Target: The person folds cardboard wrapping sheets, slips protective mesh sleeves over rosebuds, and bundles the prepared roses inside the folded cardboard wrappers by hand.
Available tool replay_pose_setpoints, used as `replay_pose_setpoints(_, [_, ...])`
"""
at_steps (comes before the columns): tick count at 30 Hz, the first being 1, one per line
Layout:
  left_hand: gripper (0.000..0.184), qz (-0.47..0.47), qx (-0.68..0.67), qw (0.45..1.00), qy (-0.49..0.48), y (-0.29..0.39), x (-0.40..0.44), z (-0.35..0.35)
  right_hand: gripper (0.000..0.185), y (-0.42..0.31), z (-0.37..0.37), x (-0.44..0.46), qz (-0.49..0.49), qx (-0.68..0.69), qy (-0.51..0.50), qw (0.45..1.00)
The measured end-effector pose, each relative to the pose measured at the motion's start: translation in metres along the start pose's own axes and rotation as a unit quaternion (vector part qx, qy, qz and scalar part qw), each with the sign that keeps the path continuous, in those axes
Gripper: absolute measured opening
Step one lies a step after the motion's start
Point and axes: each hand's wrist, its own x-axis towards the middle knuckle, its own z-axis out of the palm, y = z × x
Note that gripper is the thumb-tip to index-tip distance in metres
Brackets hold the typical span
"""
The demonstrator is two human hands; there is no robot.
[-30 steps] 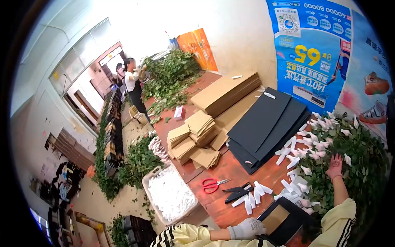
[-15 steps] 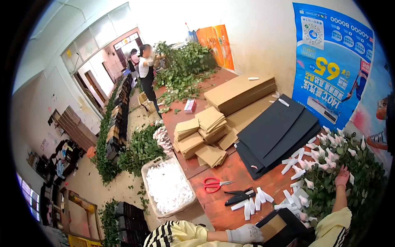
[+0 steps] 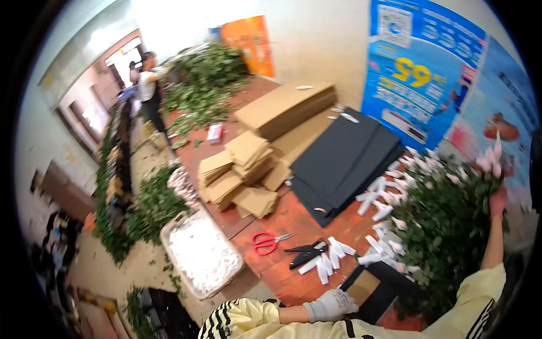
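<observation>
At the right, my right hand (image 3: 498, 202) is closed around the stems of a few pale pink roses (image 3: 491, 161), raised at the far side of a leafy heap of roses (image 3: 446, 231). White sleeves cover many buds in that heap. My left hand (image 3: 332, 304), in a white knit glove, has its fingers curled at the near edge of a black cardboard sheet (image 3: 375, 302). A brown cardboard piece (image 3: 363, 287) lies on that sheet. Close by are loose white sleeves (image 3: 323, 265), a black stapler (image 3: 306, 253) and red-handled scissors (image 3: 270, 243).
Black sheets (image 3: 344, 164) and brown cardboard stacks (image 3: 243, 169) lie along the table. A basket of white sleeves (image 3: 203, 254) stands beside its left edge. Further back, a person (image 3: 151, 96) stands by heaped greenery (image 3: 206, 70). Posters (image 3: 420, 85) cover the wall.
My right hand has gone from reaching over the heap with spread fingers to gripping roses, lifted at its far right. The gloved hand stays by the black sheet. The view has swung right.
</observation>
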Motion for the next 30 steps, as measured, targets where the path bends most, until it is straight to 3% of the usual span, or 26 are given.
replay_pose_setpoints(1, [0.020,0.027,-0.008,0.999,0.023,-0.002,0.001,0.000,0.028,0.022,0.035,0.011,0.077,0.013,0.096,0.992])
replay_pose_setpoints(2, [0.022,0.001,-0.007,1.000,-0.003,-0.003,-0.001,0.002,0.054,0.056,0.061,0.008,0.158,0.013,0.185,0.970])
replay_pose_setpoints(3, [0.022,0.006,0.012,1.000,-0.004,-0.005,-0.005,0.009,0.053,0.086,0.047,-0.009,0.233,0.090,0.201,0.947])
replay_pose_setpoints(6, [0.026,0.008,0.035,0.997,-0.061,-0.002,0.004,-0.005,0.054,0.135,-0.039,-0.063,0.456,0.279,0.253,0.806])
replay_pose_setpoints(7, [0.025,0.006,0.032,0.997,-0.068,-0.002,0.008,-0.006,0.056,0.136,-0.118,-0.064,0.480,0.349,0.262,0.761])
replay_pose_setpoints(9, [0.024,0.023,0.029,0.995,-0.096,0.001,0.009,-0.007,0.045,0.158,-0.162,-0.072,0.442,0.430,0.377,0.691])
replay_pose_setpoints(10, [0.025,0.016,0.025,0.996,-0.080,0.001,0.007,-0.007,0.040,0.155,-0.192,-0.083,0.480,0.422,0.395,0.660])
replay_pose_setpoints(11, [0.026,0.003,0.019,0.998,-0.057,0.001,0.008,-0.009,0.037,0.178,-0.185,-0.093,0.431,0.475,0.389,0.662])
replay_pose_setpoints(13, [0.024,0.020,0.022,0.999,-0.040,0.002,0.008,-0.009,0.034,0.228,-0.140,-0.114,0.424,0.403,0.397,0.707])
replay_pose_setpoints(15, [0.025,0.017,0.022,0.999,-0.017,0.000,0.007,-0.005,0.034,0.240,-0.163,-0.144,0.452,0.398,0.390,0.697])
replay_pose_setpoints(16, [0.025,0.024,0.022,0.999,-0.021,0.001,0.006,-0.005,0.033,0.245,-0.179,-0.163,0.474,0.052,0.301,0.826])
replay_pose_setpoints(20, [0.023,-0.003,0.033,0.998,-0.060,0.008,0.011,-0.012,0.039,0.311,-0.156,-0.210,0.525,0.078,0.316,0.787])
replay_pose_setpoints(22, [0.023,-0.009,0.033,0.997,-0.075,0.008,0.006,-0.014,0.042,0.370,-0.110,-0.220,0.508,-0.057,0.260,0.819])
replay_pose_setpoints(23, [0.023,-0.009,0.040,0.997,-0.067,0.008,0.007,-0.013,0.044,0.408,-0.070,-0.217,0.473,-0.236,0.226,0.818])
replay_pose_setpoints(24, [0.024,-0.006,0.046,0.997,-0.060,0.007,0.009,-0.011,0.046,0.390,-0.096,-0.187,0.391,0.216,0.373,0.813])
replay_pose_setpoints(25, [0.024,-0.004,0.047,0.997,-0.058,0.007,0.011,-0.011,0.048,0.371,-0.124,-0.156,0.264,0.590,0.498,0.578])
replay_pose_setpoints(26, [0.023,0.002,0.041,0.998,-0.046,0.007,0.011,-0.011,0.048,0.347,-0.158,-0.133,0.300,0.524,0.483,0.634])
replay_pose_setpoints(27, [0.023,0.008,0.035,0.999,-0.037,0.008,0.010,-0.010,0.049,0.305,-0.193,-0.107,0.374,0.266,0.392,0.797])
replay_pose_setpoints(28, [0.022,0.014,0.030,0.999,-0.027,0.007,0.007,-0.010,0.049,0.265,-0.219,-0.082,0.358,0.128,0.341,0.860])
replay_pose_setpoints(29, [0.022,0.012,0.031,0.999,-0.029,0.004,0.006,-0.008,0.049,0.232,-0.226,-0.053,0.309,0.049,0.333,0.889])
replay_pose_setpoints(30, [0.023,0.022,0.029,0.999,-0.016,0.000,0.006,-0.004,0.054,0.180,-0.295,-0.036,0.325,0.226,0.266,0.879])
